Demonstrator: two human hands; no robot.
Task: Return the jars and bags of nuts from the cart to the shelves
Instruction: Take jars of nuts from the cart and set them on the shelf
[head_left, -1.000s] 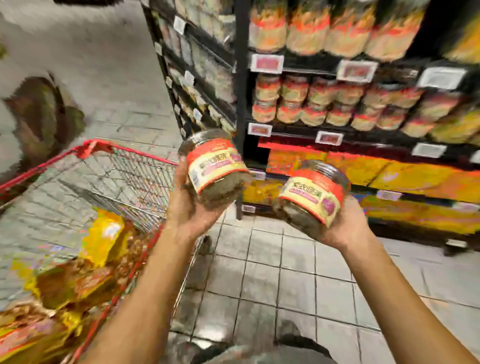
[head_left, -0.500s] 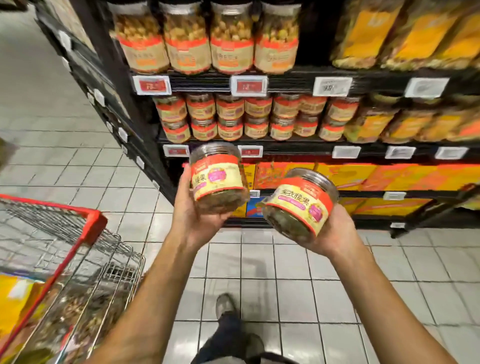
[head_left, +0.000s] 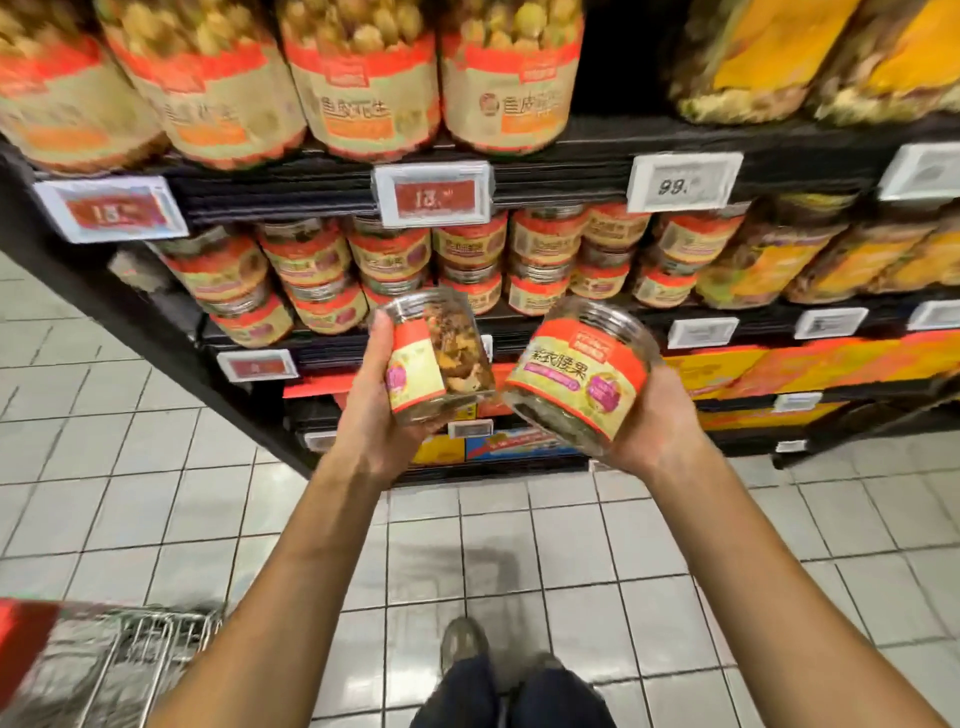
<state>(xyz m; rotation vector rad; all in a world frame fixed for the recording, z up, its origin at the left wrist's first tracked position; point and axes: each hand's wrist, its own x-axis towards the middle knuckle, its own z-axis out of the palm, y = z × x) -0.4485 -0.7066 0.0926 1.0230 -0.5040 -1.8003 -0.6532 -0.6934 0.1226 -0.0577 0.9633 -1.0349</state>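
Left hand (head_left: 371, 415) and right hand (head_left: 657, 426) each grip a tilted jar; crowded shelf (head_left: 571, 312) risks knocking stacked jars (head_left: 467, 260).

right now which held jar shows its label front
The right jar, in the right hand: its characters face us; the left jar shows mostly nuts.

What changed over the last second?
The person turned from the cart to the shelves and stepped closer, carrying both jars along. The left jar twisted in the left hand, label now turned aside. The right hand grips the right jar tilted as before; nothing let go.
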